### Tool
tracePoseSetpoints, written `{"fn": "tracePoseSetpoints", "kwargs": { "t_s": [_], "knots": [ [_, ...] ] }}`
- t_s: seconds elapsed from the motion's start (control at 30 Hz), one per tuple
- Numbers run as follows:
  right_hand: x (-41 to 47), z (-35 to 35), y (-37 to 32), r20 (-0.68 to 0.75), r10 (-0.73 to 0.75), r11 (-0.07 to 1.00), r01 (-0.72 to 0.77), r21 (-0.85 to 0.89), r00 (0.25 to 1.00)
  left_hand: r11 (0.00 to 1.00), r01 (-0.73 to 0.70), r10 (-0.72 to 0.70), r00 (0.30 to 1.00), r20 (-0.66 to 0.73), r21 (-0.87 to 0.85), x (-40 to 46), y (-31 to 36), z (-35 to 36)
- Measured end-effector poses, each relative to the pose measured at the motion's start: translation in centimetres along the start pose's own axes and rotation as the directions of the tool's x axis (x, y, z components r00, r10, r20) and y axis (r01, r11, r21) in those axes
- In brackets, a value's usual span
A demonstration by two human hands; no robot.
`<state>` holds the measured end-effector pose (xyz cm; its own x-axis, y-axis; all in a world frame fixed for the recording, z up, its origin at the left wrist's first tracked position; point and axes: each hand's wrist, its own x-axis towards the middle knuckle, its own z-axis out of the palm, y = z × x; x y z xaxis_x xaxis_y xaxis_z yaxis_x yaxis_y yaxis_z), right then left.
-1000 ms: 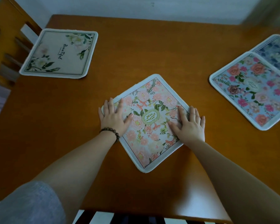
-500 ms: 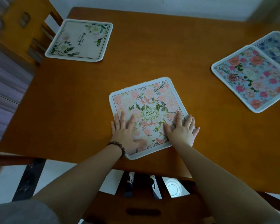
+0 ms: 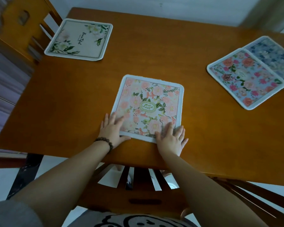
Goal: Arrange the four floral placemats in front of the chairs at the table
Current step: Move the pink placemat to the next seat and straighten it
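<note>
Now both hands' fingers (image 3: 168, 128) spread flat on pink placemat (image 3: 147, 107) near corners.

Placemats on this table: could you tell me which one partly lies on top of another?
The pink-rose placemat at the right; it overlaps the dark blue placemat, while the others lie alone.

Pink placemat (image 3: 147, 107) flat, cream placemat (image 3: 79, 39) far-left, two perhaps overlapping right (image 3: 246, 79)
</note>
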<state>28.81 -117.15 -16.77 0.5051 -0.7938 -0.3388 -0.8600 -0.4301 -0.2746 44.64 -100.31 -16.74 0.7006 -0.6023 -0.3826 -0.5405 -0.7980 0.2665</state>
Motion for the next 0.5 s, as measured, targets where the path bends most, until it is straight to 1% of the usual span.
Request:
{"fn": "tracePoseSetpoints", "kwargs": {
  "t_s": [0.1,0.17,0.27,0.37,0.43,0.5],
  "knots": [
    [-0.4,0.5,0.2,0.001,-0.045,0.999,0.045,0.008,0.999,0.992,0.105,-0.110,0.990,-0.086,-0.067,1.2,-0.7,-1.1],
    [0.2,0.4,0.5,-0.015,-0.087,0.996,0.087,0.004,0.996,0.985,0.153,-0.162,0.979,-0.121,-0.080,2.1,-0.8,-1.7],
    [2.6,-0.4,0.9,-0.027,-0.159,0.987,0.158,-0.042,0.987,0.974,0.208,-0.221,0.962,-0.160,-0.093,3.0,-0.5,-2.3],
    [6.2,-2.0,0.7,-0.054,-0.207,0.977,0.204,-0.065,0.977,0.966,0.223,-0.247,0.945,-0.214,-0.132,3.0,0.6,-1.9],
    [8.8,-3.3,0.0,-0.072,-0.249,0.967,0.244,-0.074,0.966,0.963,0.225,-0.254,0.943,-0.214,-0.151,2.6,1.8,-1.2],
    [11.3,-4.4,-0.8,-0.057,-0.295,0.951,0.287,-0.116,0.954,0.954,0.253,-0.282,0.940,-0.190,-0.162,2.1,3.3,-0.3]
  ]
}}
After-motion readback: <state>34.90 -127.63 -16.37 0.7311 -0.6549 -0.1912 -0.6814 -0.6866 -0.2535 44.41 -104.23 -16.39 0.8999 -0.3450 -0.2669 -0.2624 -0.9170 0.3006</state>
